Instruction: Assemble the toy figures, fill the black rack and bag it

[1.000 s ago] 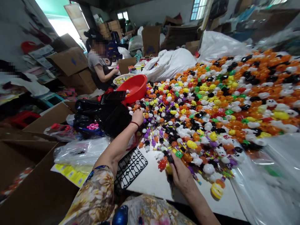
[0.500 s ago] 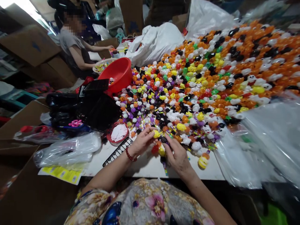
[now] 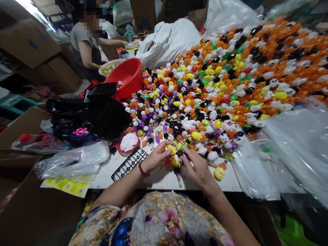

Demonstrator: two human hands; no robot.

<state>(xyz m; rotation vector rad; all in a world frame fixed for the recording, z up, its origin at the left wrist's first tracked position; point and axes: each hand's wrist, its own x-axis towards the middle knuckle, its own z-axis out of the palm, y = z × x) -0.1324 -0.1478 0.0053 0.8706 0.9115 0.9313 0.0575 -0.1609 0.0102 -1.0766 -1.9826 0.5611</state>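
My left hand (image 3: 156, 159), with a red bead bracelet on its wrist, pinches a small yellow plastic figure (image 3: 170, 149) at its fingertips. Close beside it, my right hand (image 3: 197, 168) has thumb and fingers drawn together around a small green and dark piece, mostly hidden by the fingers. Below the fingertips, another yellow figure (image 3: 175, 161) lies by a thin clear tube with coloured bits (image 3: 179, 179). To the right of my right hand, a yellow figure with an orange cap (image 3: 219, 173) rests on the white table (image 3: 153, 177).
A large heap of plastic figures (image 3: 230, 75) spreads beyond my hands. Left of them are a black slotted frame (image 3: 129, 164), a red basket with white slips (image 3: 128, 141) and a red basin (image 3: 130, 73). Plastic bags (image 3: 294, 143) lie right. Another person (image 3: 85, 48) works at the far left.
The view has shifted slightly, and more of the black frame shows beside my left forearm. My fingers have moved slightly, and a green piece now shows at my right fingertips. The other person's arm reaches out.
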